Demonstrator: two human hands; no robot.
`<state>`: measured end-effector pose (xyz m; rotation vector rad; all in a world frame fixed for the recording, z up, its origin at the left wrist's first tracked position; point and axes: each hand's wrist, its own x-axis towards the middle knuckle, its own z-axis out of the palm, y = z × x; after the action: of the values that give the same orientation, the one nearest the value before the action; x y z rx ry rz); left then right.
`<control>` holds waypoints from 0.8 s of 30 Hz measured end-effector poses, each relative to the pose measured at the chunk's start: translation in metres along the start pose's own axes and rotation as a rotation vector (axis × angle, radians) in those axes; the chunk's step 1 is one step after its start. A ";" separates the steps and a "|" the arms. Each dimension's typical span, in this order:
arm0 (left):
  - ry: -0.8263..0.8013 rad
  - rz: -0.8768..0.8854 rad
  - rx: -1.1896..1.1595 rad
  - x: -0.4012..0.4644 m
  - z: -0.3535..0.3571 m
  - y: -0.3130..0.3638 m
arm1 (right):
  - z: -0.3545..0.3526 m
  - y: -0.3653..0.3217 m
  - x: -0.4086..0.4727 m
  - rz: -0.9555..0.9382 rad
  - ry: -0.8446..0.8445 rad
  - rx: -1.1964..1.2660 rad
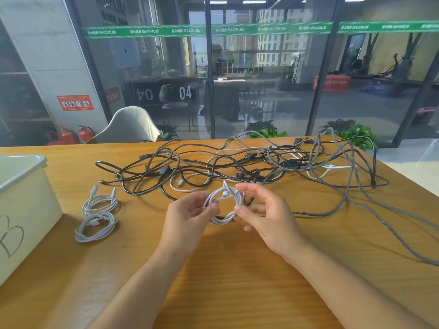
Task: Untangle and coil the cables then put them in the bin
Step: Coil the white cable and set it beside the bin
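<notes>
A small white cable coil [225,205] hangs just above the wooden table [237,269], held between both hands. My left hand [187,217] pinches its left side, and my right hand [268,217] grips its right side with thumb and fingers. Behind the hands lies a tangle of black, grey braided and white cables [249,165] spread across the table's far half. Two finished white coils [98,214] rest on the table to the left. The white bin [21,210], marked with a letter B, stands at the left edge.
A long grey braided cable [380,224] trails toward the table's right edge. A pale chair [130,125] stands behind the table, with a glass wall and green plants beyond. Red fire extinguishers [71,136] sit on the floor at the far left.
</notes>
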<state>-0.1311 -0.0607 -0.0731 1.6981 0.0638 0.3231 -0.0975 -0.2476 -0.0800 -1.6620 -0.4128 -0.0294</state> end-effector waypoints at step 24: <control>-0.249 0.069 -0.003 0.000 0.000 0.000 | -0.003 0.008 0.003 -0.274 0.104 -0.317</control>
<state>-0.1316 -0.0609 -0.0730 1.7281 -0.1787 0.1607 -0.0914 -0.2508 -0.0863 -1.8932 -0.5761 -0.4013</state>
